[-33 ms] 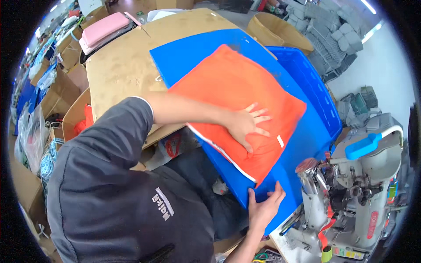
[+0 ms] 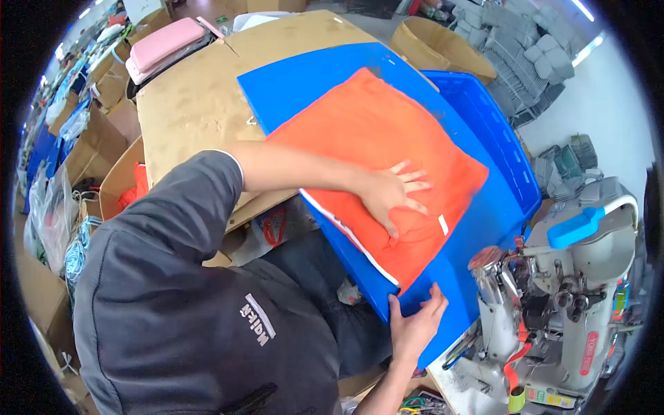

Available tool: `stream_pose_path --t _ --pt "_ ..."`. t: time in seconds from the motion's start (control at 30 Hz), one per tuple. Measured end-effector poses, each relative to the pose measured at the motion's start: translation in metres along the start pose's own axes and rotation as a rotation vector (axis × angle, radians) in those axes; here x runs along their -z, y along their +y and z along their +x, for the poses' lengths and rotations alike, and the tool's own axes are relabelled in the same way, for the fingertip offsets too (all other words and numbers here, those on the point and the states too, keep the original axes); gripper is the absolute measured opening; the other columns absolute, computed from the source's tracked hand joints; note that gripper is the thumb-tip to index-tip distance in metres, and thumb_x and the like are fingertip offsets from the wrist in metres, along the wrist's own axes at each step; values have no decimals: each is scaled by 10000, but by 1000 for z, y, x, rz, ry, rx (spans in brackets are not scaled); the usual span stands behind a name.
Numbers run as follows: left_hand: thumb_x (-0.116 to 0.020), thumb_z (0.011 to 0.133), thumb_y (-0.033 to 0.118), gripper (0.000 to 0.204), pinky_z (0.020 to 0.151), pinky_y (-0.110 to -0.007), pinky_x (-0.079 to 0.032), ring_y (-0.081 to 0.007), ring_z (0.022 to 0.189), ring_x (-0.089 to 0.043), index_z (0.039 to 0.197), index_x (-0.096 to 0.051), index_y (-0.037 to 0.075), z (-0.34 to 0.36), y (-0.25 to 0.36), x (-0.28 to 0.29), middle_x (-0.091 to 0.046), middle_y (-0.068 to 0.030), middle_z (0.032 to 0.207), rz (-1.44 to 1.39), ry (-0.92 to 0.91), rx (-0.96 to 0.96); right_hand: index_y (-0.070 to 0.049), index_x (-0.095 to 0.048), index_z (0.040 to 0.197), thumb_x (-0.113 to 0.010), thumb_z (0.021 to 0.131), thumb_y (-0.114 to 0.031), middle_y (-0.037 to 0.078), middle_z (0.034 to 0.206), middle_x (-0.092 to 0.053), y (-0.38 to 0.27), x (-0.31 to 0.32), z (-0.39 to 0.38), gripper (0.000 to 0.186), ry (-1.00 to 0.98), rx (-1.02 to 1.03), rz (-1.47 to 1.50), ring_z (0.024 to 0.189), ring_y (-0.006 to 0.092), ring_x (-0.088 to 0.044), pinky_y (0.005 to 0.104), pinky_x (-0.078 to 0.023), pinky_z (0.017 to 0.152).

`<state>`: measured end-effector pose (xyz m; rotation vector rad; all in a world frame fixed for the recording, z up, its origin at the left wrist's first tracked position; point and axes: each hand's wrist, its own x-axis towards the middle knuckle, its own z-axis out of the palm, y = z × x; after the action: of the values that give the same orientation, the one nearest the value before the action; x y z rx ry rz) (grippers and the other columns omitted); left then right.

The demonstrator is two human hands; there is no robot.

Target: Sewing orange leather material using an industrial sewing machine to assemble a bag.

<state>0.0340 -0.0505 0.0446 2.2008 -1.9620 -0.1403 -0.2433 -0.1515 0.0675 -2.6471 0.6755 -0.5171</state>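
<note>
An orange fabric piece [image 2: 384, 124], edged along its lower left side with a white strip and bearing a small white tag, lies on a blue board [image 2: 290, 83]. My left hand [image 2: 398, 194] is pressed on it, open, with fingers spread. My right hand [image 2: 418, 318] is at the board's lower edge, just below the fabric's bottom corner. Its fingers are bent and apart, with nothing visible between thumb and fingertips.
Brown cardboard [image 2: 187, 104] lies left of the board, with a pink case [image 2: 166, 45] behind. A blue bin [image 2: 508, 152] adjoins the board at right. A sewing machine [image 2: 567, 290] stands at lower right, cartons [image 2: 97, 145] at left, grey stacked bundles [image 2: 512, 69] at back.
The orange fabric has turned slightly clockwise, its top and right corners shifting rightward. My left hand has moved slightly right with it. My right hand has moved a little up and left.
</note>
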Motion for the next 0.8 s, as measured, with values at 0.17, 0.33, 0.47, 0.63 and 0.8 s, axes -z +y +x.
stream_pose_path --t 0.17,0.33,0.47,0.63,0.8 --pt "-702 815 354 528 967 -539 -407 -350 1280 -465 1248 -565 85 -8 55 1 -462 -184 1409 -95 315 -93 -9 -590 1083 -742 796 -129 147 902 -591 3 -22 -13 346 17 75 -46 758 323 -609 395 -513 669" --pt "-642 911 350 329 511 -348 -492 -228 543 -595 1043 -584 55 -70 147 -26 -632 -86 862 -851 -151 -26 -47 -644 945 -675 845 -77 117 888 -618 -5 -16 -7 109 94 209 -61 708 313 -640 405 -516 589" --pt "-593 943 437 346 429 -226 -362 -98 529 -529 935 -590 91 -50 154 -24 -576 -26 805 -2121 -142 675 -55 -625 962 -674 851 -72 121 887 -621 -17 -3 -5 122 135 259 9 714 315 -640 399 -515 583" --pt "-641 931 343 256 404 -223 -247 -67 489 -431 854 -562 112 -38 150 -10 -497 13 656 -2173 193 580 -51 -608 956 -686 849 -58 116 877 -622 -29 8 -11 133 133 138 178 699 286 -627 376 -504 579" --pt "-640 926 281 241 422 -227 -265 -63 479 -405 789 -572 95 -37 152 3 -470 12 571 -2006 203 488 -6 -649 946 -661 876 -34 121 994 -575 -30 22 -4 77 118 2 428 751 204 -615 300 -515 596"
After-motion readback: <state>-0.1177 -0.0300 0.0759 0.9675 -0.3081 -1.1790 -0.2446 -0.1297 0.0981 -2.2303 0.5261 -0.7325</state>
